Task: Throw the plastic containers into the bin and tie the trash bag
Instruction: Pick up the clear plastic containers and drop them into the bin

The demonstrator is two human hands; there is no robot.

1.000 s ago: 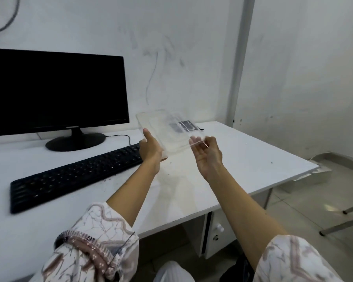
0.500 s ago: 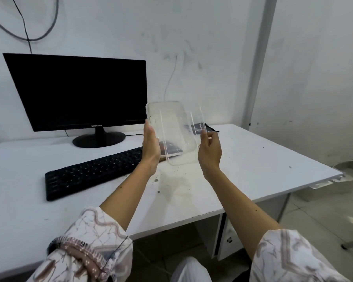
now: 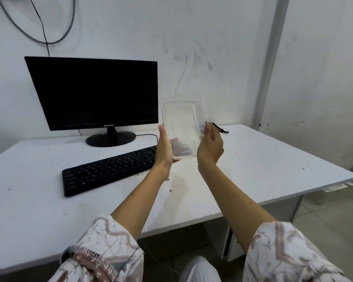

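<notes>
A clear, empty plastic container [image 3: 181,121] is held upright above the white desk [image 3: 263,165], its open side facing me. My left hand [image 3: 163,148] grips its lower left edge, thumb up along the side and fingers behind it. My right hand [image 3: 210,148] grips the lower right edge in the same way. No bin or trash bag is in view.
A black monitor [image 3: 94,94] stands at the back of the desk with a black keyboard [image 3: 108,169] in front of it, just left of my hands. A small dark object [image 3: 220,129] lies behind the container. Crumbs and stains mark the desk below my hands. A white drawer unit [image 3: 230,247] sits under the desk.
The container has been tipped from lying nearly flat to standing upright and raised a little. Both hands have shifted to its lower side edges. My view has swung left.
</notes>
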